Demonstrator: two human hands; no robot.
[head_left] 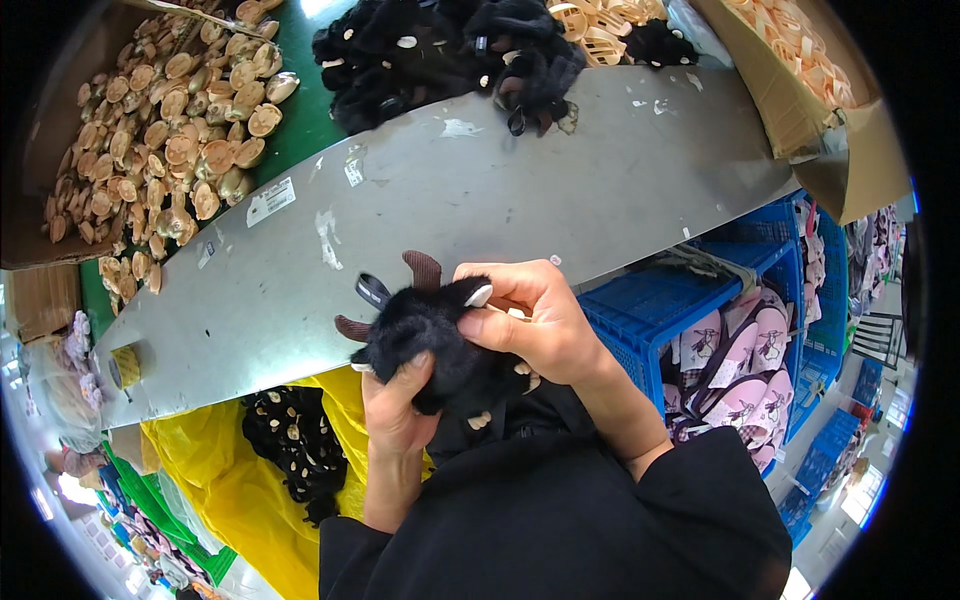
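Observation:
Between my two hands, close to my chest, is a black plush toy (420, 325) with brown ribbed horns, white-lined ears and small cream feet. A black loop tag sticks up beside one horn. My left hand (398, 405) grips its body from below, thumb pressed on the fur. With thumb and fingers, my right hand (535, 318) pinches the plush by its white-lined ear on the right side. Whether anything else is in the right fingers is hidden.
A grey metal worktop (430, 200) lies ahead, with black plush pieces (430, 60) heaped behind it. Gold and peach plastic parts (170, 130) fill a box at left. A yellow bag (210, 450) holds more plush below. Blue crates (640, 310) with pink slippers (745, 370) stand right.

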